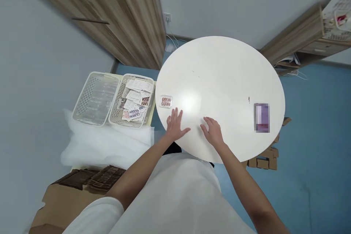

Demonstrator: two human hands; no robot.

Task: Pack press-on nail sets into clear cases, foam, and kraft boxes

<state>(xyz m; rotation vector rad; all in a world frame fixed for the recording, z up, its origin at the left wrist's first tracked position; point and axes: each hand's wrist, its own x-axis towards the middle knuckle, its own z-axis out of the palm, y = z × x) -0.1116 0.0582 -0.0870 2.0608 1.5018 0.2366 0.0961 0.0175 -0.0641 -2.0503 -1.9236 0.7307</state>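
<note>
My left hand [174, 125] is over the near left part of the round white table [222, 69], palm down, its fingers spread and holding nothing. Just beyond its fingertips lies a small clear case [166, 101] with two rows of reddish, nail-shaped pieces, which look like press-on nails. To the right, my right hand [213, 131] is at the table's near side, fingers slightly curled, thumb apart, nothing in it. I cannot tell whether either palm touches the tabletop.
Left of the table, one white basket [116, 111] holds cards with nail-shaped pieces, and another [79, 108] holds clear plastic cases. White foam sheeting [106, 146] and cardboard boxes [65, 208] are nearer me. A blurred purple item [262, 117] lies at the table's right.
</note>
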